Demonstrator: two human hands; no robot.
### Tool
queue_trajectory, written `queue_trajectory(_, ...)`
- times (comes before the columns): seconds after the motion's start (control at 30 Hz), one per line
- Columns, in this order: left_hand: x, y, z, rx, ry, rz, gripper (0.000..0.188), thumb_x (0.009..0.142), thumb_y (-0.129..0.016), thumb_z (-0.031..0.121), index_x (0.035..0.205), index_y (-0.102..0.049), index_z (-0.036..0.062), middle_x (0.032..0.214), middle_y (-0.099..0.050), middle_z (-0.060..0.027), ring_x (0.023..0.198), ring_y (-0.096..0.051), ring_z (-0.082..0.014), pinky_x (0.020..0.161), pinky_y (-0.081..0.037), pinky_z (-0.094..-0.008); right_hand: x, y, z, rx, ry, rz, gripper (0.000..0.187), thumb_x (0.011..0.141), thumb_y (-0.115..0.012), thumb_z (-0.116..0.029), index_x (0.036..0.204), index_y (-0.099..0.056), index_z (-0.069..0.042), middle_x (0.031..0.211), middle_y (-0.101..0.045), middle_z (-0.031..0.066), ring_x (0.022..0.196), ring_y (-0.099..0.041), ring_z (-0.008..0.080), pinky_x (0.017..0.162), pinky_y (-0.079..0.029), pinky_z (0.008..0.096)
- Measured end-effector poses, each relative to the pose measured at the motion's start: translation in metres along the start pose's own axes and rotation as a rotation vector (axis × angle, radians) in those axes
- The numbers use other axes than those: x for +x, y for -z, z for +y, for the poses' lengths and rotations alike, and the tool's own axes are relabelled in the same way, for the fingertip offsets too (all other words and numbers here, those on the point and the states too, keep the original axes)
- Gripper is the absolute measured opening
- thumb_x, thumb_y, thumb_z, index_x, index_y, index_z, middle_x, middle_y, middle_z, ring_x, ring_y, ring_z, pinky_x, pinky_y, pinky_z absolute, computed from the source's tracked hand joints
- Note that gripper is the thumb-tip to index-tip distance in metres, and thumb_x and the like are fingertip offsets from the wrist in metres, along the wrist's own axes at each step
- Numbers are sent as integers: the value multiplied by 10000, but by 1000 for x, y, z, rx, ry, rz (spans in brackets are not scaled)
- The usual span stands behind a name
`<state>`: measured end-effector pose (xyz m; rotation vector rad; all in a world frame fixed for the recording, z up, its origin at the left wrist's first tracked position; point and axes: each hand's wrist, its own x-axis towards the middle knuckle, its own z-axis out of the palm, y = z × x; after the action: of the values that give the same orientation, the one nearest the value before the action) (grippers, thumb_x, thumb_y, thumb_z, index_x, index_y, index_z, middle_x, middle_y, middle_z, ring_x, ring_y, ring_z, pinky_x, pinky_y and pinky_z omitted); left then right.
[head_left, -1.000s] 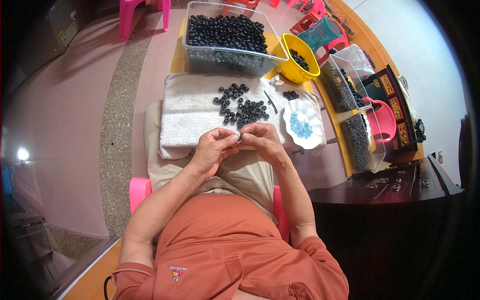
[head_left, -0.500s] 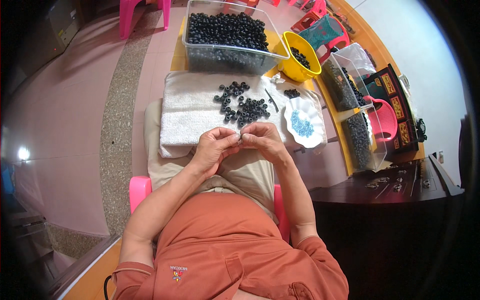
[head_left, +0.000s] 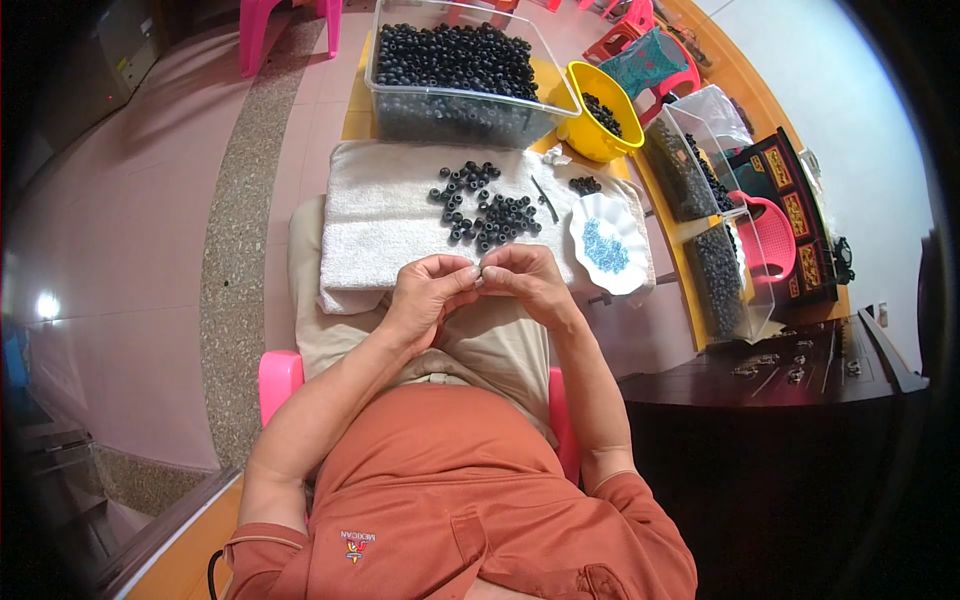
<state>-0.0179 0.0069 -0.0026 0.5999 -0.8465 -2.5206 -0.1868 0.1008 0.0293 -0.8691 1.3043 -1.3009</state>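
Note:
My left hand [head_left: 428, 298] and my right hand [head_left: 527, 283] meet fingertip to fingertip above my lap, at the near edge of a white towel [head_left: 370, 245]. Both are closed in a pinch around something tiny, which the fingers mostly hide. Just beyond them, loose black round beads [head_left: 508, 222] lie scattered on the towel. To their right is a thin dark stick-like tool [head_left: 546, 200]. A small cluster of dark pieces [head_left: 585, 185] sits farther right. Closest to my right hand is a white scalloped dish [head_left: 632, 225] holding tiny light-blue pieces [head_left: 604, 246].
Behind the towel stands a clear plastic box [head_left: 470, 108] full of black beads, beside a yellow tub [head_left: 598, 140] with more. Clear bins [head_left: 720, 280] of dark beads stand at the right. A dark table [head_left: 700, 385] with small metal parts is at lower right.
My fingertips have shifted very slightly while both hands keep their pinch. The beads, dish and towel look almost the same.

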Motion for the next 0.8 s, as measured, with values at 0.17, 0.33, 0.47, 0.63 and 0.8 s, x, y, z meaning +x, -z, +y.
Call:
queue_trajectory(0.17,0,-1,0,7,-6,-3,138,873,-696,84,986,-645,25,909,-667,-46,795,-654,-127,751,-570,-245,0,1,-1,-25,15,-29,131,890,-678,-80,951,-656,35,873,-681,69,807,-668,135,739,-554,250)
queue_trajectory(0.33,-1,-2,1,11,-10,-6,136,876,-691,81,986,-641,18,916,-664,-52,808,-656,-133,760,-576,-246,0,0,-1,-45,23,-18,134,889,-682,-84,945,-660,36,865,-681,66,802,-664,127,722,-545,237)
queue_trajectory(0.47,-1,-2,2,14,-13,-7,131,882,-683,76,985,-635,11,921,-661,-56,818,-655,-136,768,-580,-250,0,-1,0,-46,31,11,139,884,-687,-82,951,-660,37,868,-681,65,795,-664,127,720,-547,238)
queue_trajectory(0.63,1,0,0,-5,-11,-4,110,890,-669,66,979,-631,14,920,-657,-53,822,-656,-140,777,-582,-256,2,-1,5,-42,15,38,137,880,-690,-75,962,-660,31,876,-678,64,796,-665,130,733,-560,253)
queue_trajectory(0.8,2,3,-4,-55,-8,-5,91,895,-662,63,969,-631,20,923,-654,-50,827,-655,-142,780,-582,-260,3,-4,12,-25,14,57,129,881,-686,-66,965,-661,28,872,-676,64,794,-669,138,738,-573,267)
